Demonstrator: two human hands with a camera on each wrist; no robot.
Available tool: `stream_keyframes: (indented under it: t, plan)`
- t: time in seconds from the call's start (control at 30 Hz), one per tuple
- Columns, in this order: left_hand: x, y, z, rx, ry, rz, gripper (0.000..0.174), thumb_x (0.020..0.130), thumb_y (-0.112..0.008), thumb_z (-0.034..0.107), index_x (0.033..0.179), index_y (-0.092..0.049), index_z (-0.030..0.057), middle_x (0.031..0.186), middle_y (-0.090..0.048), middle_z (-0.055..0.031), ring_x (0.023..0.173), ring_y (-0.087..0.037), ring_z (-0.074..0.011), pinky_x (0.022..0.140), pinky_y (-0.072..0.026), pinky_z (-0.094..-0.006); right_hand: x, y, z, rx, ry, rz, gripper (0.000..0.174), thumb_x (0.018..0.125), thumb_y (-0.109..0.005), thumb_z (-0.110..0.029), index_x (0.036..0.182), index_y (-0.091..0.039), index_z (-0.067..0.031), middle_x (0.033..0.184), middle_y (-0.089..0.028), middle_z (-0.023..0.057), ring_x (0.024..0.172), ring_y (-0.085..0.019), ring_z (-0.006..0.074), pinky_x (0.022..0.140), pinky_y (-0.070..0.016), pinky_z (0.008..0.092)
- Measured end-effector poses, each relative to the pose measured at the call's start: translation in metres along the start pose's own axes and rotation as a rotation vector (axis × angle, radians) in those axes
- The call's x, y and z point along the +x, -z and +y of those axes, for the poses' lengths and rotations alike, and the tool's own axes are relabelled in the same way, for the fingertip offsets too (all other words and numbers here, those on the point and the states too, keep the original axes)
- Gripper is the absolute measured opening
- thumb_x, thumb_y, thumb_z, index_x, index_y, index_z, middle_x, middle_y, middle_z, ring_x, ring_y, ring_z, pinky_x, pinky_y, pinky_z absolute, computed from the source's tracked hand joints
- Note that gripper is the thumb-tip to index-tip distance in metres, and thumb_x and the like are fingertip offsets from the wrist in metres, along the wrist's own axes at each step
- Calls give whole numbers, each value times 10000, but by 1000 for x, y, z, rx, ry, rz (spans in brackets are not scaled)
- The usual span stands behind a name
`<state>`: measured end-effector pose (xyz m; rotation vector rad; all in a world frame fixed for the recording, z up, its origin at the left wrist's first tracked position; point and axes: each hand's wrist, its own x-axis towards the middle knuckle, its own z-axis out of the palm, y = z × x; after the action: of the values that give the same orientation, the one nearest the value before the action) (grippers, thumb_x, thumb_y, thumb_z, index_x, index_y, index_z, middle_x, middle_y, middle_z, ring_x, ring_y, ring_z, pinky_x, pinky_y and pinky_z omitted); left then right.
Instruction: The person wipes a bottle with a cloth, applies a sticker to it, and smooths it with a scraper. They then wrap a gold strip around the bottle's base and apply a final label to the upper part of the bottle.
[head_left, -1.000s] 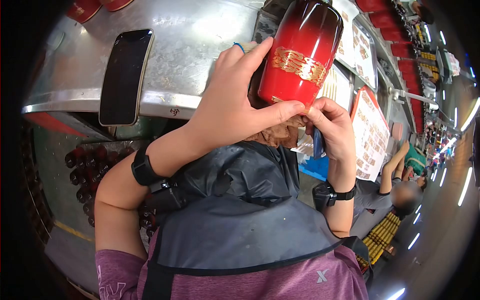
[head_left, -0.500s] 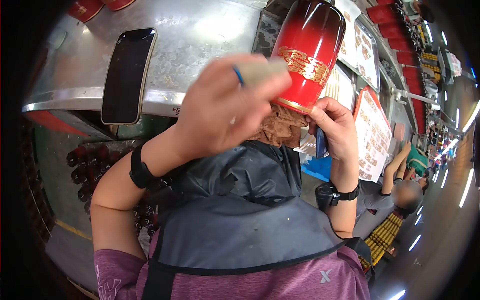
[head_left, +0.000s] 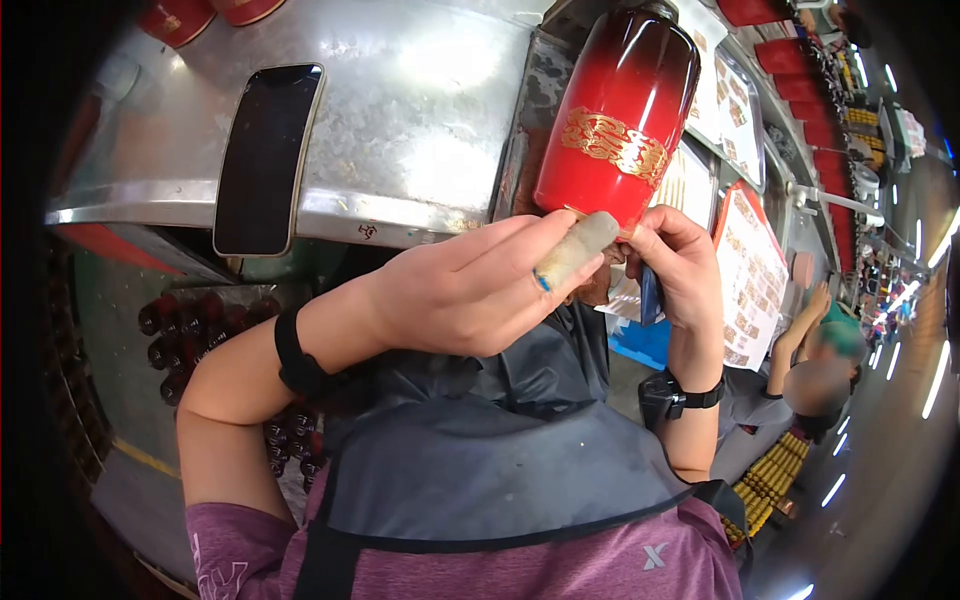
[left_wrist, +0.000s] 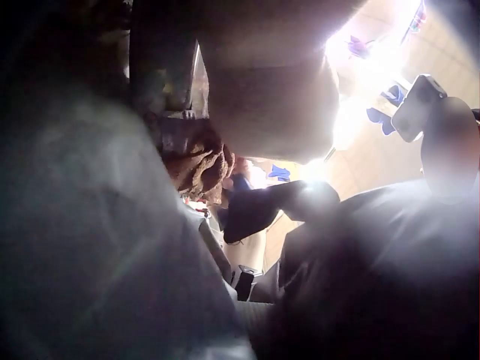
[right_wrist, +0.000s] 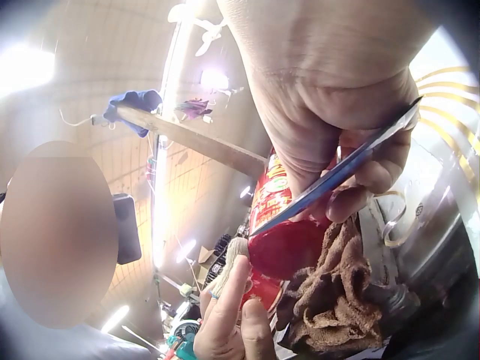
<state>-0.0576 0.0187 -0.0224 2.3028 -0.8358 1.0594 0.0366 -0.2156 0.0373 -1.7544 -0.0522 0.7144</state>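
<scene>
Red bottle [head_left: 605,100]: It lies tilted just past both hands' fingertips, bottom toward them, neck pointing away. It is round and shiny, so a push from one side could make it roll.
Gold band [head_left: 615,145]: It goes around the bottle, farther out than the fingertips. A hard rub could scratch it.
Left hand [head_left: 470,285]: The fingers are mostly straight, curled around nothing, and reach the bottle's bottom edge. They could slide off, since they don't wrap it.
Finger cover [head_left: 585,247]: It sits on one left finger. If loose, it might bunch up.
Right hand [head_left: 685,265]: Bent fingers grasp a thin blue strip [head_left: 651,298]. Thumb and pointing finger are at the bottle's bottom edge; I cannot tell if they pinch it.
Strip's tip: It points toward the covered left finger. If sharp, which I cannot tell, a slip could nick that finger or the paint.
Brown cloth [right_wrist: 337,300]: It lies bunched near the right fingers. A tug could make the bottle wobble.
Smartphone [head_left: 268,160]: It is well left of the left fingers, poking past the metal table's [head_left: 370,130] edge. An arm bump could drop it.
</scene>
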Motion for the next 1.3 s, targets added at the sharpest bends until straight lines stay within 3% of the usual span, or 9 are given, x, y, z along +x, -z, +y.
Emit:
stream_keyframes:
  t: [0.27, 0.33, 0.4, 0.5, 0.73, 1.03, 1.13, 1.2, 1.3]
  plan:
    - [-3, 24, -6, -47, 160, -93, 305, 779, -686, 65, 1077, -705, -1, 1142, -681, -160, 1014, -658, -323, 853, -582, -375, 1, -1, -1, 20, 19, -13, 122, 914, -721, -135, 883, -665, -30, 762, -655, 4, 670, -589, 59, 605, -484, 213]
    - [-3, 26, -6, -1, 186, -87, 348, 788, -645, 88, 1122, -704, 10, 1041, -669, -87, 1082, -628, -305, 866, -578, -356, 1, -2, -2, 30, 18, -8, 125, 913, -723, -137, 880, -665, -30, 758, -653, 2, 666, -584, 58, 606, -477, 211]
    - [-2, 22, -5, 19, 89, -93, 312, 770, -692, 54, 1080, -719, 31, 1135, -671, -123, 1071, -641, -291, 882, -577, -374, 0, -1, -2, 15, 3, -9, 131, 911, -727, -139, 875, -667, -29, 758, -652, -6, 666, -573, 47, 610, -459, 202]
    - [13, 10, -2, 5, -66, -57, 317, 794, -678, 65, 1098, -749, 124, 1156, -635, -73, 1154, -599, -226, 892, -574, -344, 1, -1, 0, 11, 23, -11, 135, 910, -729, -138, 865, -668, -26, 756, -643, -23, 673, -548, 30, 614, -433, 193]
    - [20, 9, -5, 99, -119, -63, 285, 810, -667, 69, 1082, -746, 97, 1113, -668, -92, 1088, -640, -237, 878, -577, -324, 2, -1, 1, -23, 33, 8, 136, 905, -735, -131, 848, -670, -27, 740, -601, -58, 682, -488, 11, 615, -391, 190]
    - [8, 24, -5, 30, 168, -157, 307, 853, -651, 86, 1142, -680, -14, 1157, -679, -177, 1075, -654, -287, 869, -577, -368, 4, 1, 5, -64, 97, -8, 159, 898, -746, -146, 834, -674, -20, 735, -592, -64, 690, -481, 6, 619, -387, 186]
    - [9, 21, -4, 39, 144, -130, 306, 841, -663, 85, 1137, -691, 13, 1173, -675, -168, 1094, -644, -284, 877, -575, -374, 3, -1, 3, -52, 72, -7, 165, 896, -749, -154, 835, -680, -18, 745, -606, -58, 699, -497, 8, 627, -396, 186]
    - [11, 16, -5, 65, -45, -157, 339, 822, -676, 89, 1159, -697, 58, 1203, -668, -145, 1110, -636, -275, 884, -573, -374, 4, 0, 5, -40, 78, -10, 162, 898, -747, -158, 848, -686, -16, 751, -614, -52, 698, -508, 10, 625, -403, 186]
    - [23, 5, -3, 60, -90, -127, 363, 785, -713, 101, 1146, -724, 130, 1167, -653, -70, 1128, -614, -241, 926, -554, -352, 3, 0, 5, -25, 63, -12, 160, 900, -746, -159, 858, -692, -15, 743, -613, -50, 688, -506, 11, 619, -402, 183]
